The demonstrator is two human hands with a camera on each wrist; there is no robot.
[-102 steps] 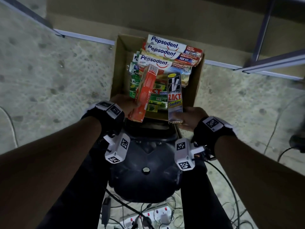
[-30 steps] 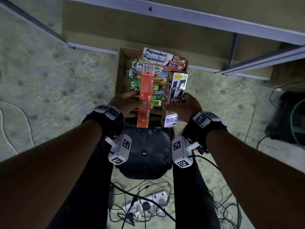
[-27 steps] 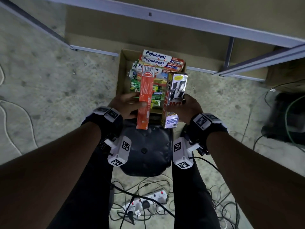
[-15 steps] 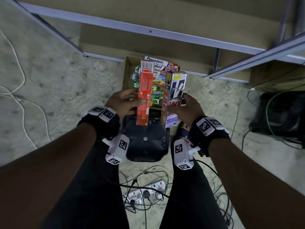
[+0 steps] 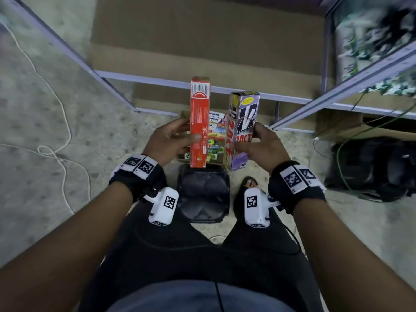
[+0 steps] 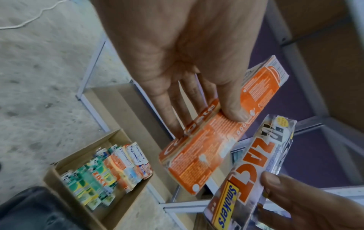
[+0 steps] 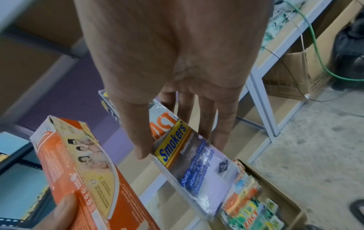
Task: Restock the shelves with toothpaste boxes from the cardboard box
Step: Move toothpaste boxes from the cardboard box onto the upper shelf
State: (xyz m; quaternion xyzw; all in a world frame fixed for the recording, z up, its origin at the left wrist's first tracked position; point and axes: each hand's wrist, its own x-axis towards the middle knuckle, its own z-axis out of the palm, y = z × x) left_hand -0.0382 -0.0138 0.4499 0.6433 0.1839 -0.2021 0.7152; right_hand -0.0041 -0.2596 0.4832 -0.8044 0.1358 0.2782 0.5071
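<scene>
The left hand (image 5: 169,142) pinches an orange-red toothpaste box (image 5: 199,122) about halfway along it, thumb (image 5: 195,138) pressed on the printed face and the other fingers straight behind it. The right hand (image 5: 263,147) grips a silver ZACT Smokers toothpaste box (image 5: 242,129) the same way, thumb on the front near the red lettering and fingers (image 7: 206,118) along the back. Both boxes stand roughly upright, side by side with a narrow gap between them, held above the floor in front of the person.

Directly below and beyond them sits the open cardboard box (image 6: 65,165) on the concrete floor, packed with more toothpaste boxes (image 6: 110,169): white Pepsodent ones at the far end, green and orange ones nearer. A black stool (image 5: 202,194) stands just in front of the carton, between the person's legs.

Behind the carton rises the metal shelf frame (image 5: 225,87), its boards lined with brown cardboard. A white cable (image 5: 60,136) loops across the floor to the left, and a dark bag (image 5: 373,170) with green wire (image 5: 351,140) lies to the right.
</scene>
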